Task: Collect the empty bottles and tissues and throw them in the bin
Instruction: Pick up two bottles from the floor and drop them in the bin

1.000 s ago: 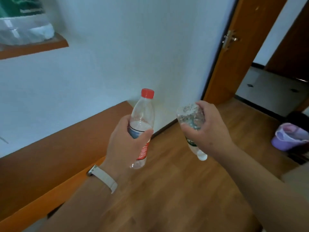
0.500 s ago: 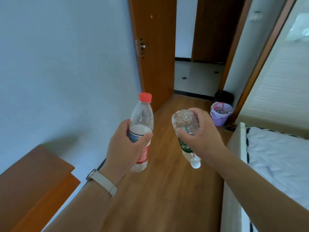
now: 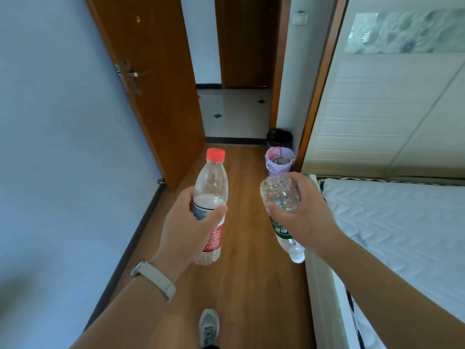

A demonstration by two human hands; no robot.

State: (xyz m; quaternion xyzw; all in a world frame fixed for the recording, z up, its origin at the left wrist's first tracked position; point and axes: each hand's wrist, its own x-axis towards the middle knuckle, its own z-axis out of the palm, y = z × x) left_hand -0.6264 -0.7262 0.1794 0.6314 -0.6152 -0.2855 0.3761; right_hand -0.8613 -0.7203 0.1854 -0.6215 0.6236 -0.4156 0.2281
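Note:
My left hand point(image 3: 187, 227) grips a clear empty bottle with a red cap and red label point(image 3: 212, 182), held upright. My right hand point(image 3: 305, 217) grips a second clear bottle with a green label point(image 3: 278, 191), held upside down with its cap end pointing at the floor. Ahead, on the wooden floor by the doorway, stands a bin lined with a purple bag point(image 3: 279, 161). Behind it sits a second bin with a black bag point(image 3: 279, 138). No tissues are in sight.
A bed with a white quilted mattress point(image 3: 392, 235) runs along the right. An open wooden door point(image 3: 151, 79) stands at the left of the passage, with a blue wall point(image 3: 63, 147) beside it. My shoe point(image 3: 208, 326) is on the wooden floor point(image 3: 246, 285).
The view has swung right from the wall and wooden ledge to face down the passage. The bins have come to the centre and nearer. Both hands keep their bottles.

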